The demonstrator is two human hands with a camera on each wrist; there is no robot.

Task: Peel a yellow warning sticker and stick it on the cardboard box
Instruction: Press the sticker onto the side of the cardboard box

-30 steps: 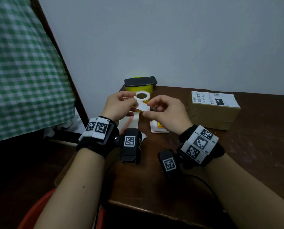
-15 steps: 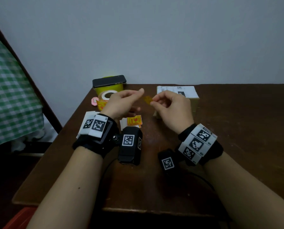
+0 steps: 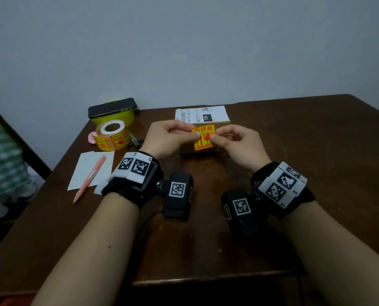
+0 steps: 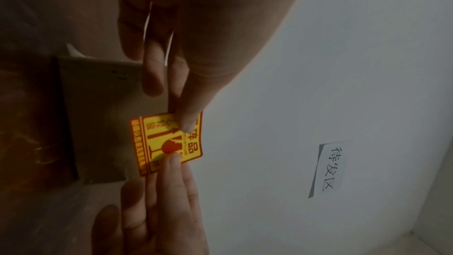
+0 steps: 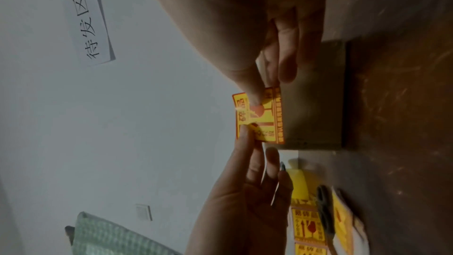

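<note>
The yellow warning sticker (image 3: 202, 138) with red print is held upright, face toward me, in front of the near side of the cardboard box (image 3: 186, 149). My left hand (image 3: 196, 133) pinches its left edge and my right hand (image 3: 214, 138) pinches its right edge. In the left wrist view the sticker (image 4: 166, 144) overlaps the box (image 4: 98, 113), and its upper part sticks up past the box top. The right wrist view shows the same sticker (image 5: 259, 117) before the box (image 5: 316, 94). Whether the sticker touches the cardboard I cannot tell.
A roll of yellow stickers (image 3: 112, 135) stands at the back left, in front of a yellow tub with a black phone (image 3: 112, 108) on it. A pink pen (image 3: 90, 177) lies on white paper (image 3: 89, 164) at the left. A paper note (image 4: 331, 168) hangs on the wall.
The hands have come away from the sticker roll at the left and moved right to the box. The peeled sticker, earlier in the right hand alone, is now held by both hands.
</note>
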